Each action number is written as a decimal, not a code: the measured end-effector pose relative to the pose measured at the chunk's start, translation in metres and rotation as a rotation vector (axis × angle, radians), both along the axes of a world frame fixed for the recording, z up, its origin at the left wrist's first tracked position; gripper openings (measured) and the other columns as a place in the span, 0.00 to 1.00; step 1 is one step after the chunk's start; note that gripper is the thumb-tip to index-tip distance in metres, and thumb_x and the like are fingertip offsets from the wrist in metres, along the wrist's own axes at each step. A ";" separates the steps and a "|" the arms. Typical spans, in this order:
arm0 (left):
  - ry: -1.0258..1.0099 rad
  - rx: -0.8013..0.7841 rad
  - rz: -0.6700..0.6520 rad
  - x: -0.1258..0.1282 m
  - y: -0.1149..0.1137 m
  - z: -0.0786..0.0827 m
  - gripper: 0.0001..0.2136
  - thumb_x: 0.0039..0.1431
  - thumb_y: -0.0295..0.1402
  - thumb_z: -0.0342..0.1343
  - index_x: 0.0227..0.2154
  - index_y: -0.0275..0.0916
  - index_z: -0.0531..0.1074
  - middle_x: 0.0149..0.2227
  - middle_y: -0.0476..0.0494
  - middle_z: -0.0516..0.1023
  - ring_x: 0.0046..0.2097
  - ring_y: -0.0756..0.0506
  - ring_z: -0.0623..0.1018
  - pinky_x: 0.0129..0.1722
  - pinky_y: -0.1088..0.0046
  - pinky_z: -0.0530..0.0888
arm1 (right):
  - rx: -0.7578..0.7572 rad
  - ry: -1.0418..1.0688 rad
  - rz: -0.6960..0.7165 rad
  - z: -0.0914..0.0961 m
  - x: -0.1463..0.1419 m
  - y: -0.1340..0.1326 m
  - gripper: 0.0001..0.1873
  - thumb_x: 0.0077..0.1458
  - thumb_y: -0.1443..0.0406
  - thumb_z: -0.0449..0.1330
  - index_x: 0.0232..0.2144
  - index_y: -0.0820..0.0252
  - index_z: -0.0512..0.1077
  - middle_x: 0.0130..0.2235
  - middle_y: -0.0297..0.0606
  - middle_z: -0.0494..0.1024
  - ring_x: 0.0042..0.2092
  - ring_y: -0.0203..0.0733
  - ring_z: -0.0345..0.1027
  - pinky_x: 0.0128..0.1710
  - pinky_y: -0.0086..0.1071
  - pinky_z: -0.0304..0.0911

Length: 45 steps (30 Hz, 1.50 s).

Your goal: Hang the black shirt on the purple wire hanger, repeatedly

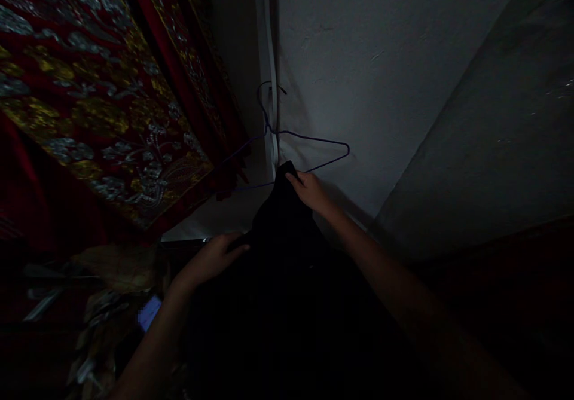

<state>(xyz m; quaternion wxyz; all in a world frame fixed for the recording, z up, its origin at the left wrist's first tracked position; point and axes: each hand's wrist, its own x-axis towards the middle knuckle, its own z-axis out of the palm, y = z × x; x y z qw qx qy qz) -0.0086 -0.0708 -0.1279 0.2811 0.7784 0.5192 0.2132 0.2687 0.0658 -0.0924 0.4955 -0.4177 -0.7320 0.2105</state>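
In dim light a black garment (278, 250) hangs in front of me. My right hand (309, 191) pinches its top edge, just under a thin purple wire hanger (314, 139) that hangs by its hook against the white wall. My left hand (215, 259) grips the garment's left side, fingers curled on the cloth. The lower part of the garment is lost in shadow.
Red cloth with gold and silver embroidery (103, 89) hangs at the left. A white vertical strip (268, 59) runs down the wall behind the hanger. A grey slanted surface (493, 137) fills the right. Dim clutter and a small bluish object (149, 312) lie at lower left.
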 end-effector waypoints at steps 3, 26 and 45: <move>0.102 0.023 0.038 -0.031 0.006 0.017 0.18 0.65 0.47 0.53 0.47 0.43 0.80 0.49 0.43 0.84 0.48 0.38 0.82 0.51 0.64 0.75 | -0.033 -0.095 0.015 -0.001 0.015 0.001 0.28 0.60 0.44 0.55 0.18 0.56 0.61 0.19 0.30 0.61 0.25 0.36 0.56 0.26 0.32 0.49; 0.297 0.085 0.290 -0.039 0.052 0.091 0.18 0.52 0.45 0.48 0.13 0.43 0.64 0.18 0.45 0.69 0.23 0.44 0.69 0.26 0.67 0.63 | -0.068 -0.079 0.080 0.021 0.034 -0.035 0.29 0.58 0.46 0.60 0.16 0.56 0.59 0.18 0.30 0.60 0.23 0.34 0.52 0.24 0.33 0.47; 0.077 0.717 0.147 -0.004 0.083 0.127 0.15 0.64 0.32 0.48 0.48 0.37 0.76 0.46 0.39 0.80 0.48 0.40 0.78 0.54 0.61 0.72 | 0.140 0.070 -0.237 0.019 0.101 -0.034 0.39 0.56 0.62 0.64 0.68 0.62 0.61 0.39 0.43 0.82 0.34 0.47 0.75 0.35 0.41 0.71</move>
